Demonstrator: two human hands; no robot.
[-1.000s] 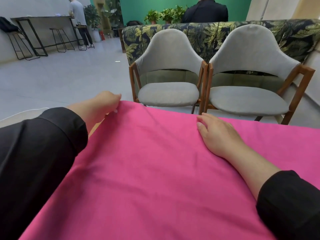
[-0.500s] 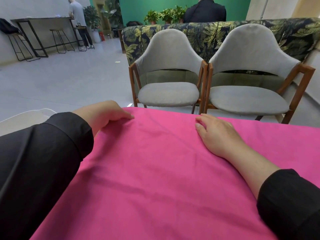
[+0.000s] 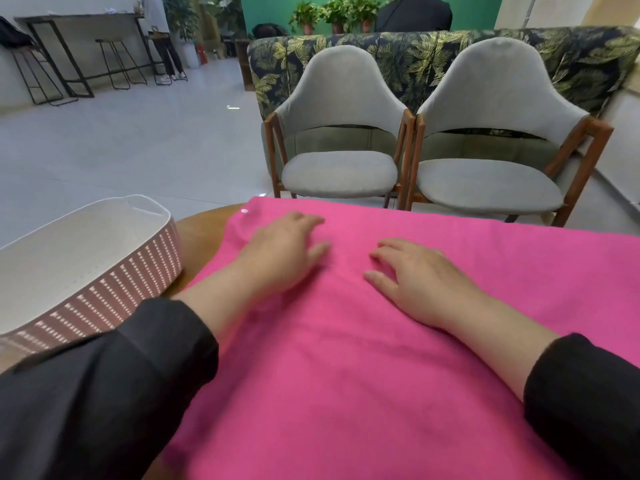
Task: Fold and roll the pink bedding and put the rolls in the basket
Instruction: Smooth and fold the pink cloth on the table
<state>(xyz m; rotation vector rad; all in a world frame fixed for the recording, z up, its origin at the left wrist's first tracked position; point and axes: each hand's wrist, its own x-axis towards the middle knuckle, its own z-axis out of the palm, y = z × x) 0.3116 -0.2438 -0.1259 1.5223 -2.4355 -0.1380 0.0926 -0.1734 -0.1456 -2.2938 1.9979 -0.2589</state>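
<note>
The pink bedding (image 3: 346, 358) lies spread flat over a round wooden table (image 3: 201, 233) and fills most of the view. My left hand (image 3: 284, 251) rests palm down on it near its far left corner, fingers straight. My right hand (image 3: 412, 275) lies flat on the cloth just to the right, fingers spread. Neither hand grips the fabric. A white basket (image 3: 104, 285) with a slotted brown-and-white wall stands on the table at the left, with nothing visible inside.
Two grey upholstered chairs (image 3: 339, 168) (image 3: 485, 181) with wooden frames stand just beyond the table's far edge. Behind them runs a leaf-patterned sofa back (image 3: 415, 53). A person (image 3: 162, 36) stands at a high table far left.
My left hand slid right from the cloth's left corner to lie flat beside the right hand. The view dropped and turned, bringing the basket into sight.
</note>
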